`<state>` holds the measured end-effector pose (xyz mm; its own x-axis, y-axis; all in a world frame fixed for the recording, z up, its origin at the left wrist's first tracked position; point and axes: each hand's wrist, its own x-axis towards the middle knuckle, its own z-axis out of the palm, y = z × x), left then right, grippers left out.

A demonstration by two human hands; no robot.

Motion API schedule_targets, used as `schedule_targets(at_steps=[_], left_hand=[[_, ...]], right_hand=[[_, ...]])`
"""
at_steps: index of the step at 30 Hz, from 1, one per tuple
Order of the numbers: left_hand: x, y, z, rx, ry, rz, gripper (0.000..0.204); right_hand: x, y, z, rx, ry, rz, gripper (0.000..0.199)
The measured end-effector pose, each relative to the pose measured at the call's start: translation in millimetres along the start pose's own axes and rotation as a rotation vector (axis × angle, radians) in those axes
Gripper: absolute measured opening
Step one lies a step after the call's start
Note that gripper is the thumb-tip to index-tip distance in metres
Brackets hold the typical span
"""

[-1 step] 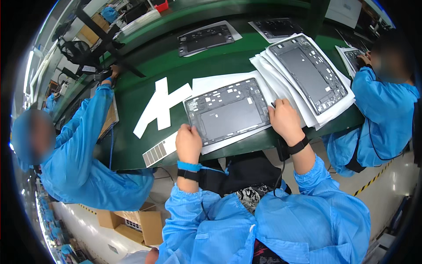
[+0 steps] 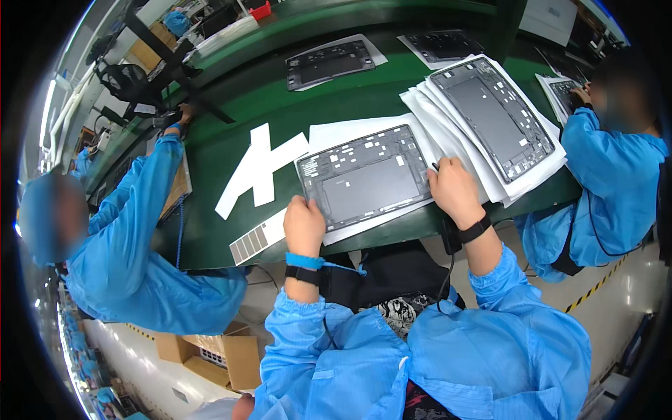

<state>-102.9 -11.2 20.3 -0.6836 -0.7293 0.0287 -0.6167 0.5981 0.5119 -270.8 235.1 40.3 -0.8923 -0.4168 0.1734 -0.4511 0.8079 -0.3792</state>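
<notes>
A dark grey tablet back housing (image 2: 371,187) lies tilted on white paper in front of me, dotted with small white patches. My left hand (image 2: 305,225) is closed at its lower left corner, fingertips pinching the edge. My right hand (image 2: 456,187) is closed at the right edge, touching the housing. A small dark stick-like thing (image 2: 435,166) pokes out above the right fingers; most of it is hidden. A strip with grey rectangular stickers (image 2: 250,245) lies beside my left hand. Both wrists wear black bands, with a blue one also on the left.
To the right, another housing (image 2: 494,115) tops a stack of white sheets (image 2: 427,115). Crossed white strips (image 2: 262,168) lie left on the green table (image 2: 210,241). More housings (image 2: 330,64) rest at the back. Co-workers in blue sit on both sides; an open cardboard box (image 2: 239,360) stands below.
</notes>
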Motion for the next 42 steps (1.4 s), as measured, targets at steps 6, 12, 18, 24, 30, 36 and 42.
schedule_targets(at_steps=[6,12,18,24,30,36,42], left_hand=[[2.4,18.8,-2.2,-0.01,0.149,-0.072,0.021],[21.8,19.5,-18.8,-0.453,0.201,0.039,0.025],[131.1,-2.7,-41.6,-0.764,-0.022,0.199,0.037],[307.7,-24.9,-70.4,-0.964,-0.021,0.213,0.035],[488.5,-115.2,-82.5,-0.557,0.19,0.057,0.035],[542.8,-222.2,-118.2,-0.219,0.425,-0.188,0.038],[547.1,-269.7,-142.8,0.014,0.362,-0.314,0.037]], right_hand=[[15.3,5.6,1.4,-0.016,-0.068,0.05,0.026],[3.3,2.6,8.2,0.004,0.014,0.013,0.02],[7.2,6.2,-2.5,0.214,0.041,0.018,0.025],[-8.9,6.0,4.5,0.086,-0.022,-0.225,0.043],[-4.6,7.9,2.1,0.046,-0.095,-0.224,0.047],[2.2,-0.3,-2.9,0.031,-0.103,-0.209,0.047],[9.4,-3.6,-4.4,0.047,-0.133,-0.175,0.048]])
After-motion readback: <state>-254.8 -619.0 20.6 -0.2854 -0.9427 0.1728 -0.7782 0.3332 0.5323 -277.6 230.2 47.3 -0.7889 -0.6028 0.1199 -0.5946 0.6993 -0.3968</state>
